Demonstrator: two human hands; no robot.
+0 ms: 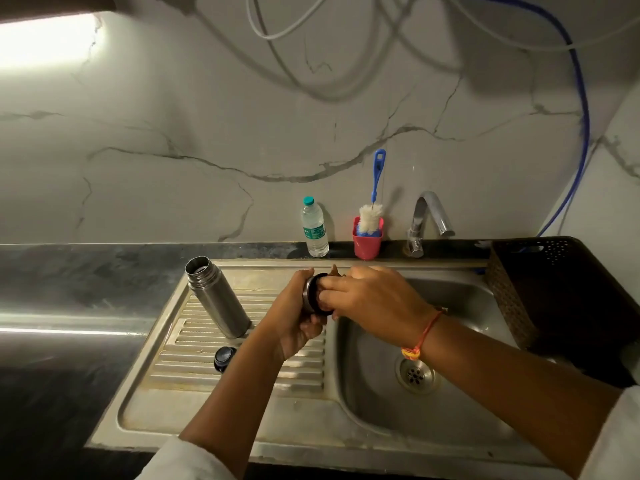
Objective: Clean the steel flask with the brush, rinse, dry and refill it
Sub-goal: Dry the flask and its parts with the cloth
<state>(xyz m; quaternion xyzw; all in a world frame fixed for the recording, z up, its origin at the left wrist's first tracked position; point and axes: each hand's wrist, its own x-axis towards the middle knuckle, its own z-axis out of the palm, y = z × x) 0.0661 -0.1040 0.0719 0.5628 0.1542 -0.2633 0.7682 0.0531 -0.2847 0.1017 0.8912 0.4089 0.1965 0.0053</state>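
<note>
Just right of the open steel flask (pixel 216 296), your left hand (pixel 294 318) gripped the steel cap (pixel 310 295), and the fingers of your right hand (pixel 369 299) curled around its black rim.

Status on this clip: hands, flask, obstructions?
Left hand grips flask lid, right hand grips its black end. Steel flask open, standing on drainboard. Brush in red cup, untouched.

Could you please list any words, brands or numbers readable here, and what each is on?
No text can be read.
Water bottle: the label has green print, too blurred to read.
Steel flask, red cup, brush: no lettering visible.
</note>
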